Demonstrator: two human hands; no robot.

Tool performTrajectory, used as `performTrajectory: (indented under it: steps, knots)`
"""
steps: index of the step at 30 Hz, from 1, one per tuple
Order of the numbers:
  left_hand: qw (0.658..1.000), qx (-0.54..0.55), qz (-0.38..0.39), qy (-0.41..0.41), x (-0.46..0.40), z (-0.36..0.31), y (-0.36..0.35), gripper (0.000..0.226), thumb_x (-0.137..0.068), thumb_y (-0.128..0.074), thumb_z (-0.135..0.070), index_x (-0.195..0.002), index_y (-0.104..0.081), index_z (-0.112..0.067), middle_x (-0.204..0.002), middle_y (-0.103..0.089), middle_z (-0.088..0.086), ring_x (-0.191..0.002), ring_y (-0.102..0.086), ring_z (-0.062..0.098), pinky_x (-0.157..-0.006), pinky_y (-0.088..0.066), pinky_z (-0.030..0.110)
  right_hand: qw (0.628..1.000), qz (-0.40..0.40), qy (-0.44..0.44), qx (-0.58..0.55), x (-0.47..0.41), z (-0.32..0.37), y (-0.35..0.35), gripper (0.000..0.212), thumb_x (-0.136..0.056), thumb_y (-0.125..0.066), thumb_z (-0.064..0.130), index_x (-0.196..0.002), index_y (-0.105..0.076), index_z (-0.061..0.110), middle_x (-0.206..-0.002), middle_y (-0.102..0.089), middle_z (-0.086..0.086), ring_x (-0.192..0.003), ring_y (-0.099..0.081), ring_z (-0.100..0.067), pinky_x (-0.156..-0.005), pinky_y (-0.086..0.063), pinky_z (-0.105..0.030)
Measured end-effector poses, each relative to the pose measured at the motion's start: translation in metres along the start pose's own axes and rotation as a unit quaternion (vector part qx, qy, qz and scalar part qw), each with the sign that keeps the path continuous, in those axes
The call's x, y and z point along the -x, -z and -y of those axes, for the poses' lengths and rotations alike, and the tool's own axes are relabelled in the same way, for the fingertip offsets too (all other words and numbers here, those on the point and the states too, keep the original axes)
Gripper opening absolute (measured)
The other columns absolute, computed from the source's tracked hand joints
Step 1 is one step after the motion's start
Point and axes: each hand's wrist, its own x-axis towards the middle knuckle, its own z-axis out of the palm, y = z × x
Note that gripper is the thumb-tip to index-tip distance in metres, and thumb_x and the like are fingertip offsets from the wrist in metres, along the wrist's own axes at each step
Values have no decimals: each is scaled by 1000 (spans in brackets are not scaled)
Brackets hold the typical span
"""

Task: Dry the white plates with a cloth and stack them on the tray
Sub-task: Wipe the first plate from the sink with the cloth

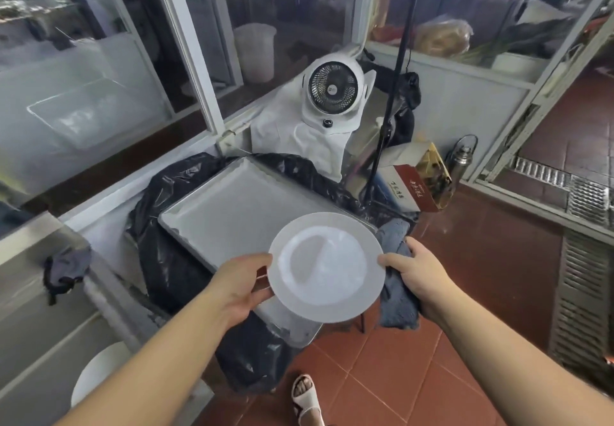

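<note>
A round white plate is held over the near right corner of a bare metal tray. My left hand grips the plate's left rim, thumb on top and fingers beneath. At the plate's right edge, my right hand grips a grey-blue cloth, and its thumb touches the rim. The cloth hangs down behind and below the plate. Nothing lies on the tray.
The tray rests on a black plastic bag. A white fan stands behind it, with a black pole and a cardboard box to the right. A steel counter with a dark rag lies left. Another white dish shows lower left.
</note>
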Motion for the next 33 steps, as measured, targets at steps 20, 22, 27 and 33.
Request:
performTrajectory:
  steps: [20, 22, 27, 33]
  knots:
    - [984, 104, -129, 61, -140, -45, 58, 23, -95, -68, -3, -116, -75, -6, -111, -80, 12, -102, -78, 29, -73, -65, 34, 935, 160, -6, 316, -247, 59, -128, 32, -77, -84, 25, -102, -66, 16, -96, -74, -10, -80, -71, -15, -77, -58, -42]
    - [980, 124, -145, 63, -153, -42, 59, 22, -94, -68, -2, -115, -74, -8, -109, -81, 11, -98, -79, 26, -68, -64, 31, 922, 190, 1, 338, -277, 56, -144, 30, -78, -82, 26, -100, -64, 16, -98, -72, -10, -80, -67, -14, -74, -53, -40]
    - [954, 187, -226, 62, -193, -30, 55, 25, -95, -62, 2, -118, -71, -1, -110, -80, 15, -93, -79, 26, -68, -66, 34, 897, 241, -1, 371, -343, 41, -179, 24, -82, -81, 22, -99, -64, 21, -99, -75, -3, -91, -71, -24, -78, -55, -41]
    - [929, 205, -295, 93, -246, -18, 56, 29, -101, -54, 2, -128, -65, 3, -123, -72, 24, -98, -70, 30, -77, -61, 37, 881, 271, 2, 388, -395, 16, -215, 21, -89, -74, 16, -96, -58, 27, -97, -68, 7, -83, -63, -9, -61, -44, -22]
